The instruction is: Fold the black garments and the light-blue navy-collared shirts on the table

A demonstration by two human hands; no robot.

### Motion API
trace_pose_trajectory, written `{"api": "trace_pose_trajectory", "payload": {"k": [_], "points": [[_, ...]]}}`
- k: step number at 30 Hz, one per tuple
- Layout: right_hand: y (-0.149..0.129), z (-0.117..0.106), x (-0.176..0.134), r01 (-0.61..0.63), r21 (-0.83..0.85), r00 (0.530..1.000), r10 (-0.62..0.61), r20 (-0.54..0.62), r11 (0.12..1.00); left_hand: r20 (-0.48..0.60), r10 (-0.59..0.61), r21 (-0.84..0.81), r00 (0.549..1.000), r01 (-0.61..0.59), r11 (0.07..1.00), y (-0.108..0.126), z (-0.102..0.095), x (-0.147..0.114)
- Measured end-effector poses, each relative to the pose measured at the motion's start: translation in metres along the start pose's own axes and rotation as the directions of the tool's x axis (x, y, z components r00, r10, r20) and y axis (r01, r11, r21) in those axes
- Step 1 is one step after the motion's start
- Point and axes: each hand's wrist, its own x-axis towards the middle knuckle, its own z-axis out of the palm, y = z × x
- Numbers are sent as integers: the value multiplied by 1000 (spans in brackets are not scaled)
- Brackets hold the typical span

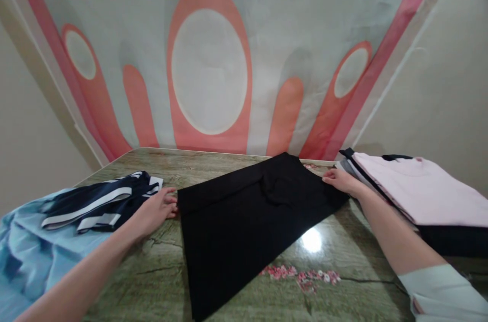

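A black garment point(244, 220) lies flat and folded on the table, a few creases near its far right part. Its exact kind does not show. At its left corner is my left hand point(164, 205), fingers apart and slightly bent, the tips right beside the cloth edge. My right hand point(339, 181) has its fingers closed on the garment's right edge.
On the left, a navy garment with white stripes point(102, 202) rests on crumpled light blue cloth point(49, 246). A stack of folded clothes, topped by a pale pink shirt point(423, 190), stands at right. Behind the wood-patterned table point(152, 281) rises a patterned wall covering point(328, 2).
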Motion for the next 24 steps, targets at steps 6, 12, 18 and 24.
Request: {"api": "trace_pose_trajectory", "payload": {"k": [6,12,18,24], "points": [[4,-1,-4,-5,-101,1000,5,-4,995,424,-259,-297,868,403,866,4,-9,-57],[9,5,-5,-15,-150,999,9,-42,989,634,-249,-259,733,504,824,8,10,-80],[13,11,-4,16,-302,994,-47,-96,953,614,-119,-368,781,416,831,12,25,-70],[-1,17,-7,-39,-390,982,-37,-185,920,556,-182,-307,811,403,862,10,28,-53]]}}
